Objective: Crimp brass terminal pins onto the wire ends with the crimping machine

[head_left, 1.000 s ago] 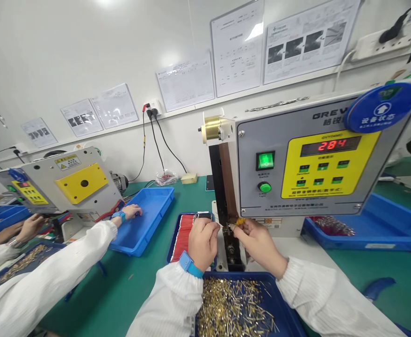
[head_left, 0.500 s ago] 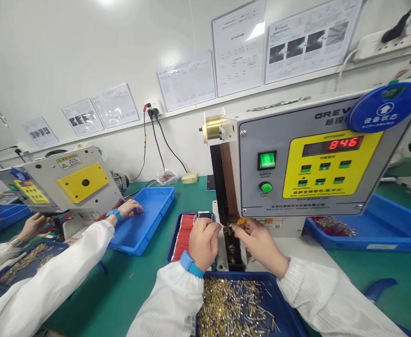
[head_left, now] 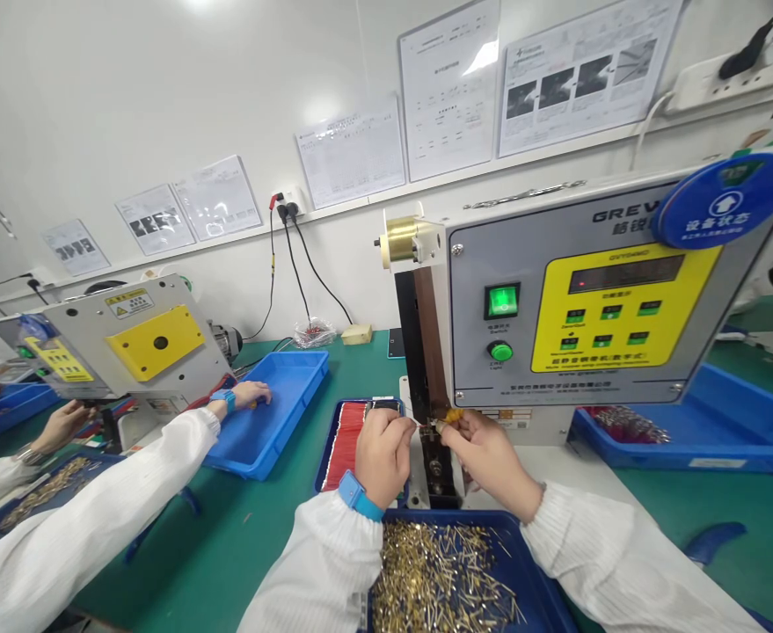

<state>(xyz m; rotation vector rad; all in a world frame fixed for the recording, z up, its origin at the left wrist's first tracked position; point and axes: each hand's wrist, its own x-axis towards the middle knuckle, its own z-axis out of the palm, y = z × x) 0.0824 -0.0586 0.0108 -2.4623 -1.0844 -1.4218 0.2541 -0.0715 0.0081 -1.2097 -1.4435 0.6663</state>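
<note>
My left hand (head_left: pixel 386 448) is closed in a pinch at the work point (head_left: pixel 433 431) of the grey machine (head_left: pixel 518 246). A thin wire, reddish near its end, seems to come from its fingertips. Facing it from the right, my right hand (head_left: pixel 492 457) is also pinched, thumb and finger almost meeting the left fingertips. What it holds is too small and covered to name. Something orange-yellow (head_left: pixel 454 416) shows at its index fingertip. Directly below both wrists lies a dark blue tray (head_left: pixel 544 580) heaped with small gold-coloured metal pins (head_left: pixel 439 571).
Red wires (head_left: pixel 343 444) lie in a tray left of my hands. A blue bin (head_left: pixel 722 444) with red-and-metal pieces stands right. To the left, a co-worker's hand (head_left: pixel 252 394) reaches into another blue bin (head_left: pixel 307 413), beside a second machine (head_left: pixel 155 338).
The machine's red number display has gone from 846 to almost dark. My hands hold the same position. In the left bin, the co-worker's hand has shifted and no longer holds the red bundle.
</note>
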